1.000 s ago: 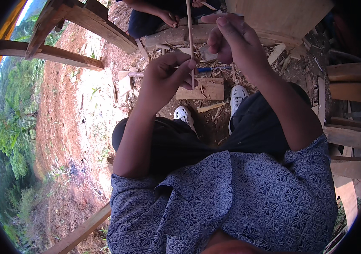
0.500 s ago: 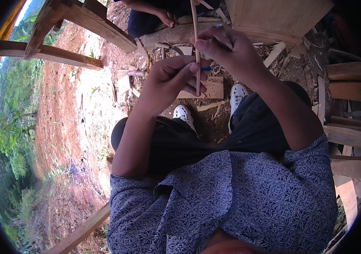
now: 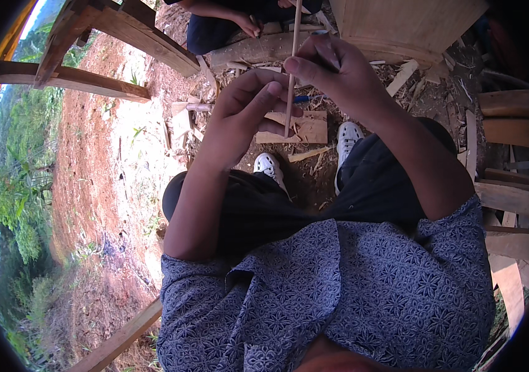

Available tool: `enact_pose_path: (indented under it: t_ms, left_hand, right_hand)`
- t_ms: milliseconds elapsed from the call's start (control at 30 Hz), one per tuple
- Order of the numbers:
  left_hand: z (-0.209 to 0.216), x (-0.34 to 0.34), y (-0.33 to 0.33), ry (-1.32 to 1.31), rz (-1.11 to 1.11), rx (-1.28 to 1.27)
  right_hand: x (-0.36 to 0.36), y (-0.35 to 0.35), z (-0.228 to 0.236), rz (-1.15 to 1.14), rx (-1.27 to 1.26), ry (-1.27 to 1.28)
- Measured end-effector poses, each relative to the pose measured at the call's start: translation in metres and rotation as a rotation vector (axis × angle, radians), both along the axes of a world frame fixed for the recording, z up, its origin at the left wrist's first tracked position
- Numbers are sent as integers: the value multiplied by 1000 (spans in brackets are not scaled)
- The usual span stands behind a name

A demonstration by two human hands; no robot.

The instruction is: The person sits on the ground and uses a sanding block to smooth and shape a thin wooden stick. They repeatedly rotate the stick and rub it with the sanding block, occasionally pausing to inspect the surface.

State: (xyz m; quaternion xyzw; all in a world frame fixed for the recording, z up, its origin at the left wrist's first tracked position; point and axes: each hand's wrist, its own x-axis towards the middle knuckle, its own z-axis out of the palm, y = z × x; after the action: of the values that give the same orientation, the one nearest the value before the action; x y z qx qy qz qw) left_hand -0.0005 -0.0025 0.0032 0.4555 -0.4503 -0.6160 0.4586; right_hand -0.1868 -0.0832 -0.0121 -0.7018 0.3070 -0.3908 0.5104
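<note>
In the head view, the stick (image 3: 290, 93) already looks slim and even, with wood scraps (image 3: 404, 77) strewn beyond; I can't tell what shaping is left. It runs far to near between the hands, pinched in the right hand's (image 3: 342, 71) grip, its near end by the left hand's (image 3: 239, 115) loosely spread fingers, thumb lifted clear.

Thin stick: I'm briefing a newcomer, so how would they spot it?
From the patterned shirt, follow the forearms up to the left hand and right hand. There the thin stick runs nearly upright to the picture's top edge. Unlike the flat board below, it is narrow and raised.
</note>
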Motion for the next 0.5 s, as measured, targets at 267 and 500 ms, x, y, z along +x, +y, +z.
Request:
enact_pose_path:
  t_ms: [267,500]
  left_hand:
    - [0,3,1,-12,-48,-29]
    - [2,1,2,-16,-68,-49]
  right_hand:
    - [1,-1,-2,-39,-33,-18]
    - [1,-3,-5,-51,-13,-16]
